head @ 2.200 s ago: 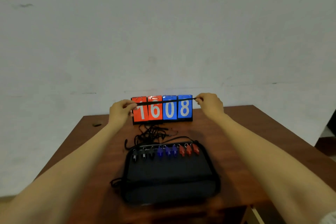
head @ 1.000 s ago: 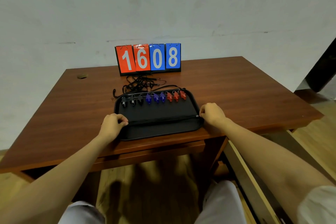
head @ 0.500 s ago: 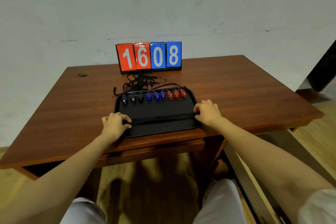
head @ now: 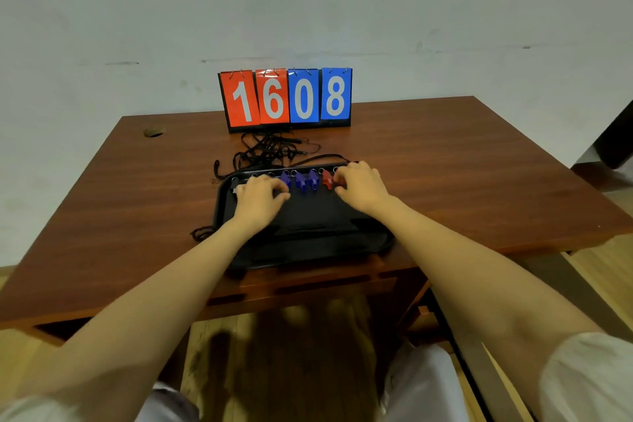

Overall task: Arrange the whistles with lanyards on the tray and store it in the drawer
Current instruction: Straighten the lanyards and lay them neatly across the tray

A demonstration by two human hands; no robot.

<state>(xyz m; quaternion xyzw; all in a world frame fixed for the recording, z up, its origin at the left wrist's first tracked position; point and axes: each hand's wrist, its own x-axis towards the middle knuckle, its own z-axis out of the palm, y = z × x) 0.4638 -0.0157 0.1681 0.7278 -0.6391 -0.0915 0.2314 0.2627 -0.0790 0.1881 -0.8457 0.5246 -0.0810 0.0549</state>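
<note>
A black tray (head: 308, 255) lies at the front edge of the table, with a row of whistles along its far side. My left hand (head: 260, 197) lies over the black whistles (head: 235, 186) at the left of the row, fingers bent down on them. My right hand (head: 359, 187) curls over the red whistles (head: 327, 178) at the right end. Three blue whistles (head: 303, 180) show between my hands. Their black lanyards (head: 267, 152) lie tangled on the table behind the tray. One cord (head: 200, 235) loops out at the tray's left side.
A flip scoreboard (head: 286, 98) reading 1608 stands at the back of the brown table (head: 462, 164) against the wall. A shut drawer front (head: 308, 288) sits under the table edge below the tray. My knees are below it.
Both hands left the tray's near side edges and moved forward onto the whistle row. Earlier they held a lanyard stretched up by the scoreboard.
</note>
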